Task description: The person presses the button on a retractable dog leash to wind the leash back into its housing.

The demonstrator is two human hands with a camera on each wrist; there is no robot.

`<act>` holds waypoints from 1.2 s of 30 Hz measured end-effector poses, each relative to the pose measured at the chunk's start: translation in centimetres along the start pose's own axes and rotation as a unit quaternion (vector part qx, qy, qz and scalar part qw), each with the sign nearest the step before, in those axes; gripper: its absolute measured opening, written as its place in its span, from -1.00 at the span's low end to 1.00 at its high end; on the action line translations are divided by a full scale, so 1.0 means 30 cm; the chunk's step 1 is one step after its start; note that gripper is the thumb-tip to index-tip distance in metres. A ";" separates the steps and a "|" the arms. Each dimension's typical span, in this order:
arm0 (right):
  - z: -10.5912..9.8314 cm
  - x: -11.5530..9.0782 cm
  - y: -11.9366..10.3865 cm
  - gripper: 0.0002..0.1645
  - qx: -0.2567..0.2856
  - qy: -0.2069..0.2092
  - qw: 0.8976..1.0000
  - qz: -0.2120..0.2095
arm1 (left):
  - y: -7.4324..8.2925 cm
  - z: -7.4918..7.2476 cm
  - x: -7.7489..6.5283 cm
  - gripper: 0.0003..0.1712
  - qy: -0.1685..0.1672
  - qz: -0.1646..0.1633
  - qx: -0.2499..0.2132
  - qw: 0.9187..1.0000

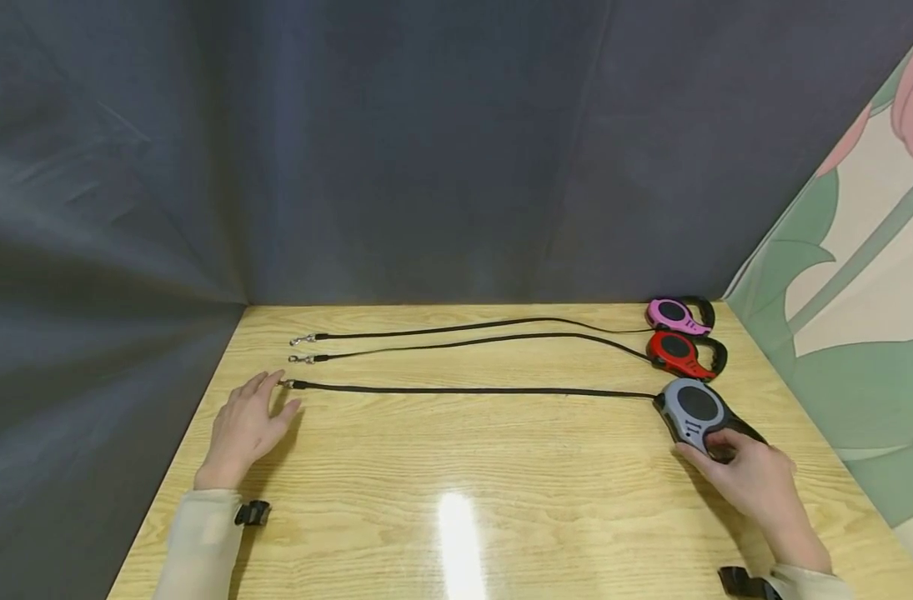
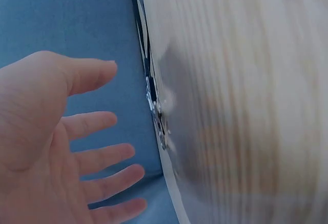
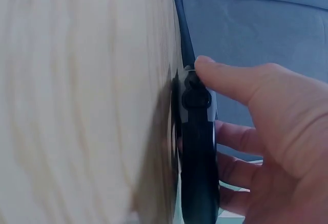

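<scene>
Currently left hand is unclenched, fingers spread near the metal clip on the black cord, right hand gripping the gray leash reel.

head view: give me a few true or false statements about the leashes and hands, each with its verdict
1. The right hand grips the gray case. True.
2. The left hand is next to the clip of the nearest cord. True.
3. The nearest cord lies coiled in loops. False: it runs out nearly straight.
4. The red case lies between the gray case and the pink case. True.
5. The red case lies farthest from the person. False: the pink case does.
6. Only two cases are present. False: there are three.
</scene>
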State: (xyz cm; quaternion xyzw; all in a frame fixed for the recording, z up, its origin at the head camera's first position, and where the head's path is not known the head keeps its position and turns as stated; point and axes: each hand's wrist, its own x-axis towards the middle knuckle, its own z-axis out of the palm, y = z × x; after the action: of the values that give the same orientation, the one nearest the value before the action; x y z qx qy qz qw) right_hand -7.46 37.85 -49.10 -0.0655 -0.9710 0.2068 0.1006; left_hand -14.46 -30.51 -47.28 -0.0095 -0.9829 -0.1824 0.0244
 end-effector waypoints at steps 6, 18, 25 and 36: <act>0.003 0.004 0.001 -0.51 -0.003 -0.002 1.000 -0.008 | -0.020 0.002 0.003 -0.18 -0.023 0.005 0.004 1.000; 0.002 0.004 -0.011 -0.55 -0.013 -0.010 1.000 -0.010 | -0.037 0.018 0.031 -0.20 -0.030 0.014 -0.011 0.999; 0.001 0.010 -0.020 -0.59 -0.009 -0.021 1.000 -0.016 | -0.038 0.021 0.038 -0.30 -0.023 0.019 -0.011 0.999; 0.001 0.005 -0.025 -0.57 -0.021 -0.010 0.999 -0.032 | -0.031 0.021 0.038 -0.37 -0.032 0.025 -0.005 0.999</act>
State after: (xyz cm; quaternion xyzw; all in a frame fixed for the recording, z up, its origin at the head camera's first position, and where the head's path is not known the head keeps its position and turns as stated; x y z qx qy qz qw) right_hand -7.67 37.19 -48.81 -0.0340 -0.9776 0.1839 0.0962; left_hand -15.66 -31.15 -48.14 -0.0405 -0.9816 -0.1865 -0.0028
